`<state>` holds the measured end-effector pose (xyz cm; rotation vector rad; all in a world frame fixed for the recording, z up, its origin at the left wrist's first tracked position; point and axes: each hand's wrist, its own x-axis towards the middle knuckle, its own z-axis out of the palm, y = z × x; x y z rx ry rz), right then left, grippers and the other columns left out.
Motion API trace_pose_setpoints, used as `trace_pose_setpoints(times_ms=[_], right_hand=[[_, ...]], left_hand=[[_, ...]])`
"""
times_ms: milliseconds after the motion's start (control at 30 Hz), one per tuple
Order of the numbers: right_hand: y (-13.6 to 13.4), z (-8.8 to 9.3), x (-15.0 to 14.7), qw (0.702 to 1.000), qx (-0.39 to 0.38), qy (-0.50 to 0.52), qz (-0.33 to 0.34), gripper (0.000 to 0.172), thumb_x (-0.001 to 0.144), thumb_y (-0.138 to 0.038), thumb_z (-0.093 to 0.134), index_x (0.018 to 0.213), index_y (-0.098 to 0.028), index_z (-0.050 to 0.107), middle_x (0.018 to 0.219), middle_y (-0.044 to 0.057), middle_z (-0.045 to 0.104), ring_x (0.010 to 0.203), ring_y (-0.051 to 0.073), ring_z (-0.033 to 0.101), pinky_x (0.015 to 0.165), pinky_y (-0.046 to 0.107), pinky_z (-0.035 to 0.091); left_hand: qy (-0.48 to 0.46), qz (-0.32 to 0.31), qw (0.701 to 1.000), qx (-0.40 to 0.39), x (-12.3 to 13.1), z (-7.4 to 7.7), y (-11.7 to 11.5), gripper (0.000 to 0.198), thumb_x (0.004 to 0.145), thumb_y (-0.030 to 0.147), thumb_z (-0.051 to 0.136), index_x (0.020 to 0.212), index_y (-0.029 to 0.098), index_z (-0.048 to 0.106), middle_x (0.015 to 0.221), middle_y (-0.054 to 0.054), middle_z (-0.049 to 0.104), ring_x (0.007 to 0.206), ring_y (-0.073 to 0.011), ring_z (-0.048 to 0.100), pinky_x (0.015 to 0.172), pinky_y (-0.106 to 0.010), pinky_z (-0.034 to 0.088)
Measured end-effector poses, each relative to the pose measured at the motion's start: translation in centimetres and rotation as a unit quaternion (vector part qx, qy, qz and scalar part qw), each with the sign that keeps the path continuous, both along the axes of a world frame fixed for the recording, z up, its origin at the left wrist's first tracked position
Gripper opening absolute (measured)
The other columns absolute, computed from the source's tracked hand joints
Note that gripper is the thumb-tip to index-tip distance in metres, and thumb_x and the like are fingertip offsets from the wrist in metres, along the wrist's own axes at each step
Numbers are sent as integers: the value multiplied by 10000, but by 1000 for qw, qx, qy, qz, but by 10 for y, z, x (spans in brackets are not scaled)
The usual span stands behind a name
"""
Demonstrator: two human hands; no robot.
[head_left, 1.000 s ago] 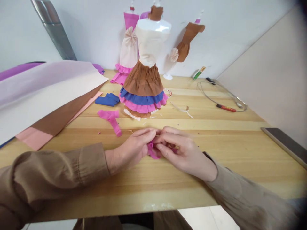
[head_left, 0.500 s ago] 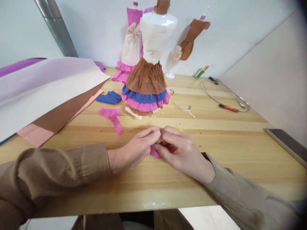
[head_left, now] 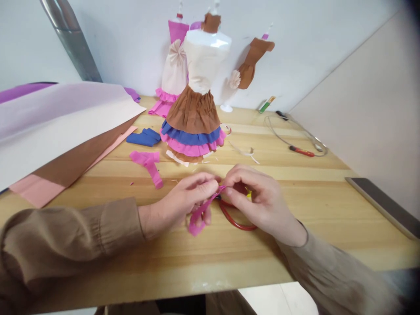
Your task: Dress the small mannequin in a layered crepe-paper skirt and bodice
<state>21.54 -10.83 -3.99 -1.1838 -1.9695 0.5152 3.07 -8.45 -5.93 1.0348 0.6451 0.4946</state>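
Observation:
A narrow strip of pink crepe paper (head_left: 199, 218) stretches between my hands above the near part of the table. My left hand (head_left: 183, 197) pinches it with the thumb on top, and its loose end hangs below the fingers. With thumb and forefinger, my right hand (head_left: 254, 197) grips the strip's other end. Under the right hand lies what looks like scissors with a red loop handle (head_left: 236, 224), partly hidden by the hand; a bit of yellow shows there too. Just beyond stands a dress form (head_left: 208, 52) in a white bodice and a tiered brown, blue and pink skirt (head_left: 193, 109).
Large paper sheets (head_left: 65, 113) cover the left side. Folded blue paper (head_left: 143, 137) and pink scraps (head_left: 149, 166) lie left of the dress form. Smaller dressed forms stand by the wall. On the right are a cable with a red-handled end (head_left: 302, 151) and a dark flat device (head_left: 382, 205).
My hands have drawn slightly apart, and the pink strip now shows between them. The right hand has shifted, exposing the red loop handle. The whole view has shifted a little.

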Motion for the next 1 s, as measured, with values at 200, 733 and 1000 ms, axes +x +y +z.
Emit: trace_pose_setpoints(times_ms=[200, 733, 1000], right_hand=[[1, -1, 3, 997, -59, 52, 0, 121, 819, -190, 597, 699, -202, 612, 694, 22, 585, 613, 142, 503, 565, 304, 384], [5, -2, 7, 928, -286, 239, 21, 185, 734, -291, 710, 658, -163, 600, 586, -24, 526, 518, 79, 412, 488, 241, 313], [5, -5, 8, 906, -316, 277, 41, 193, 757, -279, 692, 661, -166, 568, 495, -60, 460, 447, 56, 342, 437, 223, 226]], left_hand=[[51, 39, 992, 111, 2, 5, -2, 443, 692, 357, 778, 1043, 197, 559, 799, 38, 586, 557, -59, 541, 466, -169, 465], [117, -6, 975, 188, -4, 12, -1, 371, 886, 478, 523, 700, 160, 561, 543, 56, 495, 447, -53, 450, 418, -157, 373], [138, 12, 962, 235, -1, 6, -2, 328, 879, 379, 508, 636, 161, 530, 579, 17, 547, 522, -73, 473, 495, -191, 378]])
